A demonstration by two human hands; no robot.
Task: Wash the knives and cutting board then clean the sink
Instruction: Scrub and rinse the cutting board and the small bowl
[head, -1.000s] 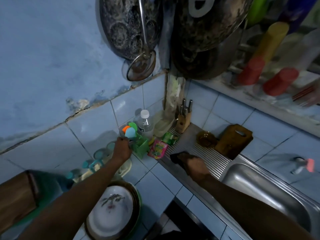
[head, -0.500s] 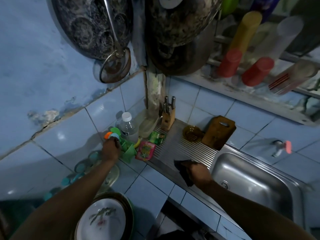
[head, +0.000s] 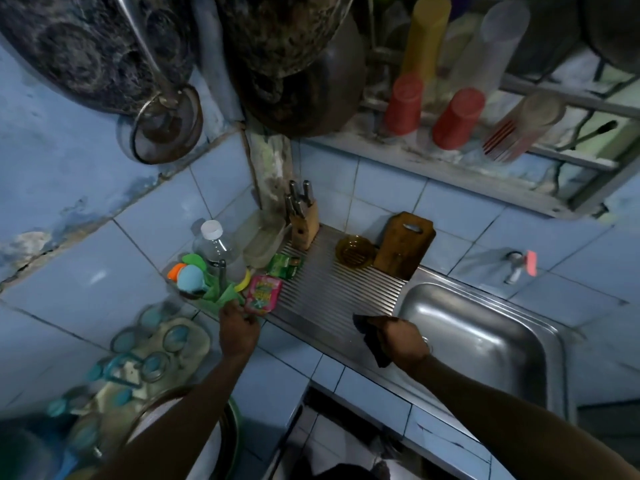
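At the bench's front edge my right hand [head: 403, 341] grips a dark cloth [head: 367, 332] for wiping, while my left hand [head: 239, 329] pinches the pink sachet [head: 262, 298].

The knife block [head: 304, 225] stands in the back corner at the far left end of the ribbed drainboard [head: 339, 289], with the cutting board [head: 403, 244] leaning on the wall at its far right end and a small dish [head: 354, 251] between them. The sink [head: 485, 337] lies right of the drainboard, below the tap [head: 517, 266]. A bottle [head: 216, 245] stands on the tiled surface [head: 273, 368] left of the block, with two sachets [head: 273, 284] at the drainboard's left edge.
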